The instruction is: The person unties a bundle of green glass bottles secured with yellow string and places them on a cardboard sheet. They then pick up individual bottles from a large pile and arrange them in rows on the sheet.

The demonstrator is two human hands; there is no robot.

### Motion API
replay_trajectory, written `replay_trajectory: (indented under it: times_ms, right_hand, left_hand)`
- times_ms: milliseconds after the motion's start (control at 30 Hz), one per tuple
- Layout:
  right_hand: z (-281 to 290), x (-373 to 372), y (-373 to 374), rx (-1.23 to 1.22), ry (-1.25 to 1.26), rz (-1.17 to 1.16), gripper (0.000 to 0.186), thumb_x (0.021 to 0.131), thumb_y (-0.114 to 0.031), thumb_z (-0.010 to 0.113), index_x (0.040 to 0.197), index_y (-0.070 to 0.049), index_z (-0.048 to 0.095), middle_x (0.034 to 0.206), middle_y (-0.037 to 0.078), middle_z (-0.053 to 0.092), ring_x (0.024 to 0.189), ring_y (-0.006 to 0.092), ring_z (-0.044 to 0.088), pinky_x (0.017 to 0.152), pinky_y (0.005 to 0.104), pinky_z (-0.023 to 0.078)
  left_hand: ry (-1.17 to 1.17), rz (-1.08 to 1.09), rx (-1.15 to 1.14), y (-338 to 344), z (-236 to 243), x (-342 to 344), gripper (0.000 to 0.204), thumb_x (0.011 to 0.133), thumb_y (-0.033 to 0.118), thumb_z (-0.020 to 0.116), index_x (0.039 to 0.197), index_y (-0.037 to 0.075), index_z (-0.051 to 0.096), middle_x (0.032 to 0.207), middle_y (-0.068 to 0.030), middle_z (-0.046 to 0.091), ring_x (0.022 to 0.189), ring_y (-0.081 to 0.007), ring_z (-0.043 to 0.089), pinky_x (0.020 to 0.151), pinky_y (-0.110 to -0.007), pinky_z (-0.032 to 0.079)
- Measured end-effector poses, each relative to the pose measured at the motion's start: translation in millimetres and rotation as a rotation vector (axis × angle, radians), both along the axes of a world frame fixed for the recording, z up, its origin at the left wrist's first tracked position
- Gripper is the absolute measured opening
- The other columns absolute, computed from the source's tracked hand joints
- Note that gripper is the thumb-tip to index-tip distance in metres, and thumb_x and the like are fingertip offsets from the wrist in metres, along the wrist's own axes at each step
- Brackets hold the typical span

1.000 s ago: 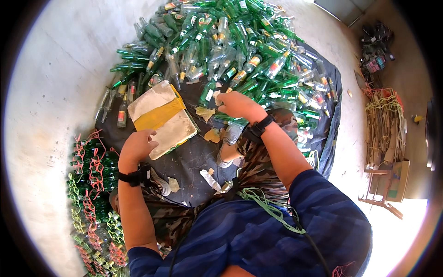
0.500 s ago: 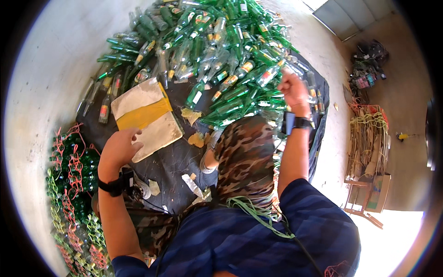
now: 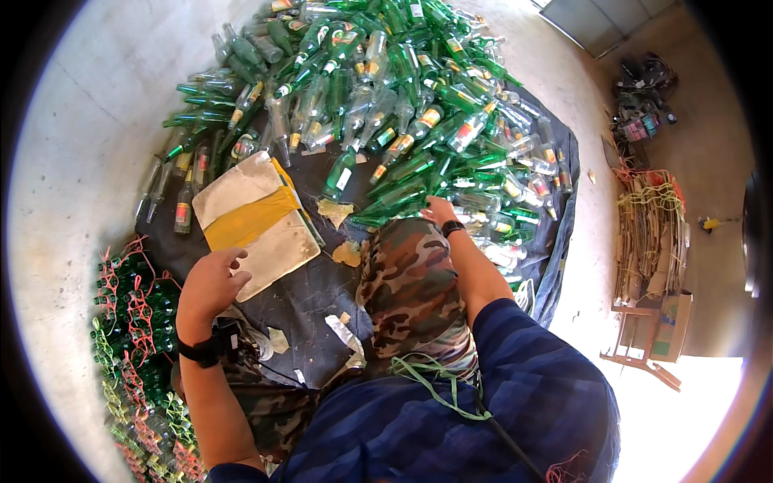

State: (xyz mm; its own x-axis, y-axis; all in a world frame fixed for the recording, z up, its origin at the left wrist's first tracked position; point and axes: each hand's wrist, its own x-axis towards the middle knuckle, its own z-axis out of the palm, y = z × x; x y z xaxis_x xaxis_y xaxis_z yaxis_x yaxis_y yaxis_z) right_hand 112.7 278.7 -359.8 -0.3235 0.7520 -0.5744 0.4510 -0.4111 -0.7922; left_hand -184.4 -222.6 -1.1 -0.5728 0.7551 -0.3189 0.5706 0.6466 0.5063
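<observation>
Fingers apart and slightly bent, my left hand (image 3: 211, 283) hovers by the lower left edge of a worn, pale board-like pad (image 3: 278, 249) with a yellow band across it. Nothing is in that hand. Beyond my camouflage-covered knee (image 3: 411, 274), my right hand (image 3: 440, 211) reaches down to the near edge of a big heap of glass bottles (image 3: 354, 105). A green bottle (image 3: 398, 198) lies right beside its fingertips. The knee partly hides this hand, so I cannot tell whether it grips a bottle. Most bottles are green, some clear, many labelled.
Bottle bundles tied with red and yellow-green cord (image 3: 133, 322) stand at the left by the pale wall. A dark sheet (image 3: 310, 286) lies under the heap, with paper scraps (image 3: 346, 332) on it. Tied flattened cardboard (image 3: 644, 241) stands at the right.
My right hand has come down and left from above the heap's right side to its near edge, beside my knee. The left hand stays by the pad. The view has shifted slightly.
</observation>
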Motion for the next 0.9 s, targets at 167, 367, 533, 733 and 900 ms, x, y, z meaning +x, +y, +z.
replay_trajectory:
  times_ms: [167, 367, 533, 733, 900]
  right_hand:
    - [-20, 9, 18, 1.105, -0.076, 0.815, 0.038, 0.098, -0.023, 0.069, 0.125, 0.001, 0.057, 0.103, 0.02, 0.065, 0.084, 0.0341, 0.07, 0.056, 0.0469, 0.056]
    - [-17, -13, 29, -0.324, 0.28, -0.178, 0.042, 0.106, -0.045, 0.057, 0.091, -0.006, 0.052, 0.071, 0.007, 0.05, 0.059, 0.0246, 0.052, 0.055, 0.045, 0.051]
    - [24, -29, 31, -0.302, 0.19, -0.363, 0.043, 0.105, -0.046, 0.054, 0.086, -0.007, 0.049, 0.069, 0.004, 0.045, 0.052, 0.0171, 0.039, 0.047, 0.0362, 0.037]
    - [84, -6, 32, -0.238, 0.124, -0.2, 0.041, 0.106, -0.043, 0.053, 0.082, -0.009, 0.05, 0.069, 0.003, 0.048, 0.053, 0.0169, 0.04, 0.05, 0.0355, 0.038]
    - [147, 23, 35, 0.077, -0.168, 0.091, 0.04, 0.105, -0.042, 0.055, 0.079, -0.011, 0.056, 0.071, 0.003, 0.056, 0.056, 0.0149, 0.045, 0.055, 0.0338, 0.042]
  left_hand:
    - [0.002, 0.022, 0.024, -4, -4, 2, 0.039, 0.081, 0.02, 0.076, 0.116, 0.003, 0.073, 0.097, -0.0176, 0.074, 0.087, -0.0321, 0.072, 0.08, -0.041, 0.057]
    - [0.098, -0.027, -0.017, -7, -22, 1, 0.038, 0.085, 0.025, 0.075, 0.118, 0.008, 0.073, 0.104, -0.0159, 0.075, 0.098, -0.0344, 0.072, 0.087, -0.046, 0.056]
    - [0.186, -0.054, -0.007, -13, -26, -7, 0.038, 0.085, 0.029, 0.075, 0.119, 0.012, 0.073, 0.106, -0.0148, 0.075, 0.101, -0.0344, 0.071, 0.087, -0.046, 0.056]
    - [0.334, 0.267, 0.64, -33, 4, -81, 0.028, 0.088, 0.024, 0.067, 0.107, 0.004, 0.072, 0.095, -0.0145, 0.075, 0.081, -0.0287, 0.072, 0.076, -0.037, 0.056]
    - [0.259, 0.534, 0.675, -32, 6, -90, 0.017, 0.087, 0.02, 0.065, 0.097, 0.01, 0.076, 0.091, -0.011, 0.075, 0.089, -0.0331, 0.071, 0.078, -0.043, 0.056]
